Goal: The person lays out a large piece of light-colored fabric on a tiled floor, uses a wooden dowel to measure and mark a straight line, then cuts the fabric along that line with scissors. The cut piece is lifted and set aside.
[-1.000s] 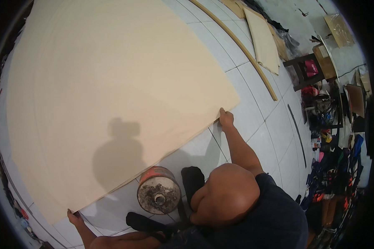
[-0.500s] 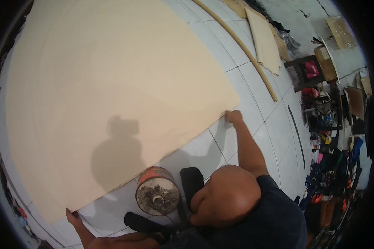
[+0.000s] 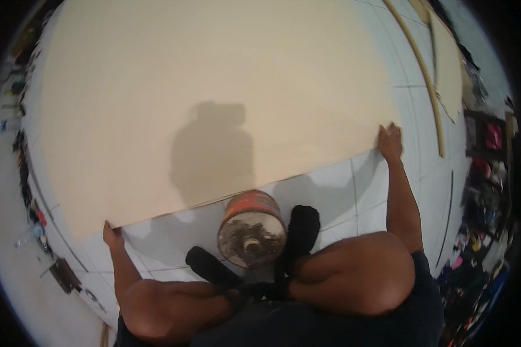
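A large, smooth cream sheet (image 3: 173, 69) covers much of the tiled floor in front of me; whether it is cloth or paper, I cannot tell. At its near left corner my left hand (image 3: 113, 234) is closed on the edge. Over by the near right corner, my right hand (image 3: 391, 140) lies with fingers apart on the sheet's edge. Between my feet stands a worn orange-red can (image 3: 252, 222) with a stained, pale top, close against the near edge. My shadow falls across the sheet's middle.
A long tan tube (image 3: 425, 75) lies on the floor to the right, beside a folded cream piece (image 3: 446, 69). Farther right are a dark stool (image 3: 486, 136) and heaped clutter. A thin dark strip (image 3: 446, 220) lies nearer. Small items line the left side.
The view has turned and shifted, so the sheet's near edge looks more level. My right hand has gone from gripping the edge to resting with fingers spread. My left hand stays at its corner.
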The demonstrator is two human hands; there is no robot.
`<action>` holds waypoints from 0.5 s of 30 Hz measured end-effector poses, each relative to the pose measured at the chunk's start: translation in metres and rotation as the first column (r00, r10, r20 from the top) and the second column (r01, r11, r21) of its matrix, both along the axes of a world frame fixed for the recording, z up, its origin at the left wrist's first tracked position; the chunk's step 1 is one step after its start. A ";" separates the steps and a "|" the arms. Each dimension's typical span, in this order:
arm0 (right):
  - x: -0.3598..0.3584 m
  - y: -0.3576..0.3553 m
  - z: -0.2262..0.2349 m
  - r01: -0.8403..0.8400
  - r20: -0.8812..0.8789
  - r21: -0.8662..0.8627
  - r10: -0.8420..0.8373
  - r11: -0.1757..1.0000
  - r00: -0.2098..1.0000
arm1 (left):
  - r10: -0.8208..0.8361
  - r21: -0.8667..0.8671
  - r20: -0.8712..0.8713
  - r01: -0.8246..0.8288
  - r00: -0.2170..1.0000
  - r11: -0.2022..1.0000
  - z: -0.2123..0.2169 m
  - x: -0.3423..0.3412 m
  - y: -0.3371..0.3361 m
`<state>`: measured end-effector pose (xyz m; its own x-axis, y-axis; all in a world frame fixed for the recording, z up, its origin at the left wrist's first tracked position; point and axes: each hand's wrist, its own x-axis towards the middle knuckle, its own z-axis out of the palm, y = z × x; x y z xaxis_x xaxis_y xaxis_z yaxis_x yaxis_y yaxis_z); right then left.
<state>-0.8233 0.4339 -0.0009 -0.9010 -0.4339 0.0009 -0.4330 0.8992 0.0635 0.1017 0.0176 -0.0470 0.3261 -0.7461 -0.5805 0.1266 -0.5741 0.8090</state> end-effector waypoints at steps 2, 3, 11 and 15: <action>0.052 -0.056 0.009 -0.145 0.004 -0.128 0.147 0.981 0.989 | -0.125 0.022 0.218 0.123 0.968 0.992 0.035 0.045 -0.003; 0.086 -0.077 0.024 -0.261 -0.001 -0.226 0.268 0.939 0.964 | 0.035 -0.039 0.194 -0.028 0.980 0.999 0.034 0.033 -0.003; 0.266 -0.144 0.074 -0.724 0.256 -0.267 0.771 0.636 0.583 | 0.238 -0.108 0.116 -0.226 0.964 0.968 0.035 -0.043 0.012; 0.270 -0.156 0.082 -0.717 0.353 -0.220 0.739 0.661 0.573 | 0.307 -0.262 -0.055 -0.311 0.950 0.914 0.053 -0.060 0.012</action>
<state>-0.5538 0.2779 0.0807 -0.2057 -0.9531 -0.2222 -0.9184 0.2664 -0.2926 0.0416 0.0293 0.0060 0.5590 -0.7360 -0.3819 0.2743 -0.2704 0.9228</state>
